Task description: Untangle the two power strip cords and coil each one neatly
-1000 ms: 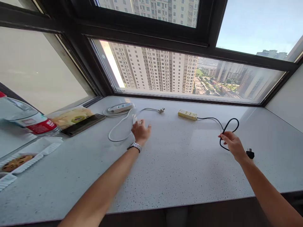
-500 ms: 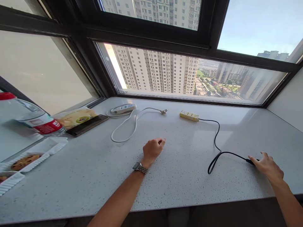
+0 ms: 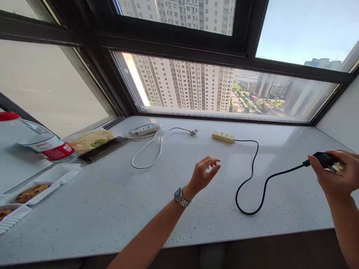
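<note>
My right hand point(image 3: 338, 175) is closed on the black plug point(image 3: 323, 158) of a black cord point(image 3: 254, 168), lifted above the sill at the far right. That cord curls across the speckled sill point(image 3: 157, 209) and ends in a yellow power strip point(image 3: 223, 136) near the window. My left hand point(image 3: 203, 173), with a metal watch on the wrist, hovers open over the middle of the sill with nothing in it. Further left lies a white power strip point(image 3: 146, 129) with its white cord point(image 3: 153, 149) looped and its plug point(image 3: 192, 131) loose.
At the left are a plastic water bottle with a red label point(image 3: 42, 144), a dark phone point(image 3: 102, 148) on a yellow snack packet point(image 3: 91, 138), and white trays with cookies point(image 3: 30, 190). Black window frames stand behind; a white wall closes the right side.
My right hand let go of the coiled black cord, reached right for its plug and lifted it. My left hand left the white cord and drew back to the middle, opening.
</note>
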Action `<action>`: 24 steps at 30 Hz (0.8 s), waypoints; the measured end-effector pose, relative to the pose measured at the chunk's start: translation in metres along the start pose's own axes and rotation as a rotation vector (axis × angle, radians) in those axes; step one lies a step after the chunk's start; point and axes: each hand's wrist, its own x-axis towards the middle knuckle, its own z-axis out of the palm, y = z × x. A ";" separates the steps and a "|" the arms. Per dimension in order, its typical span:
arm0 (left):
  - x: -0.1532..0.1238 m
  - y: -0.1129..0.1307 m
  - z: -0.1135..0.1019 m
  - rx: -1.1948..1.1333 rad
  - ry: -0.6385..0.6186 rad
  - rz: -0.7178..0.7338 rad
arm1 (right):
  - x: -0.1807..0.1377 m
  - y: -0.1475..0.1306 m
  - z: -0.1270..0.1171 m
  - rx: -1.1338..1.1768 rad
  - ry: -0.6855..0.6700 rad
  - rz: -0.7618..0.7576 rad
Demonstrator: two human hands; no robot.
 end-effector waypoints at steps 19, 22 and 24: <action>0.108 0.077 -0.051 -1.623 0.786 -0.290 | -0.013 -0.211 0.132 2.060 -1.492 0.835; 0.100 0.063 -0.081 -1.536 1.030 -0.259 | -0.029 -0.216 0.143 2.275 -1.936 0.598; 0.089 0.054 -0.101 -1.383 1.142 -0.239 | -0.033 -0.211 0.149 2.080 -2.219 0.413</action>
